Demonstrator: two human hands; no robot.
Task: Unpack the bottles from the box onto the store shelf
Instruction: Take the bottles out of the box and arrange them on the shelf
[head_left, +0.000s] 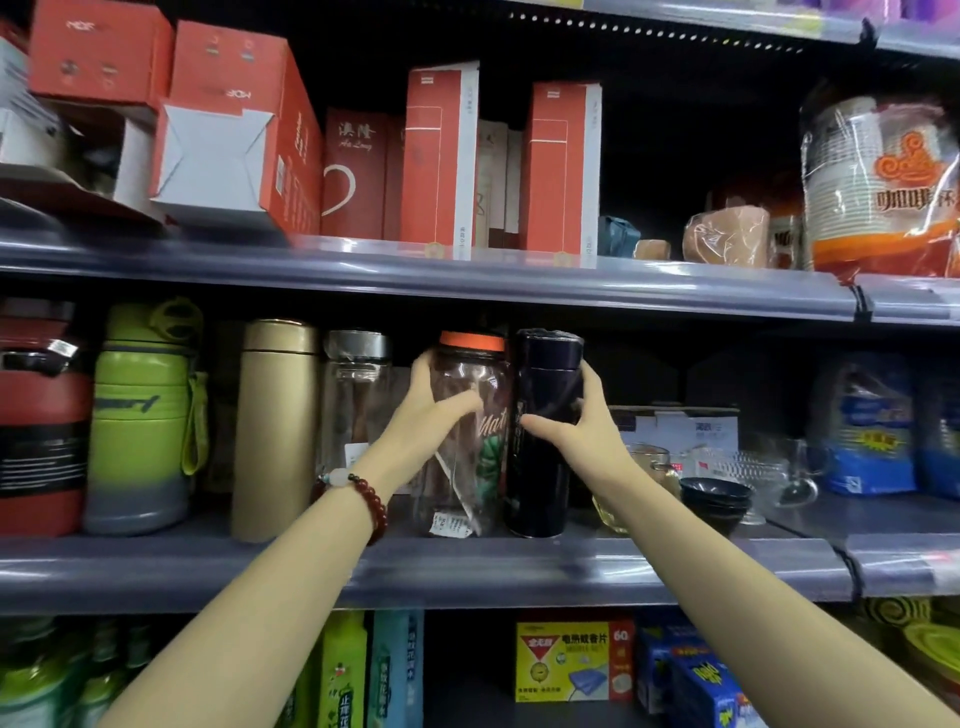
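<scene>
While both bottles stand upright side by side on the middle shelf (571, 564), each of the hands grips one: the left hand (434, 410) wraps the clear orange-lidded bottle (470, 431), the right hand (566, 421) the dark flask (545, 431). Both look rigid and smooth, so likely slippery; the clear one seems light and easily tipped. Holding mid-body, as now, looks soundest. A gold flask (275, 426) stands to the left, stacked dark bowls (714, 496) to the right.
</scene>
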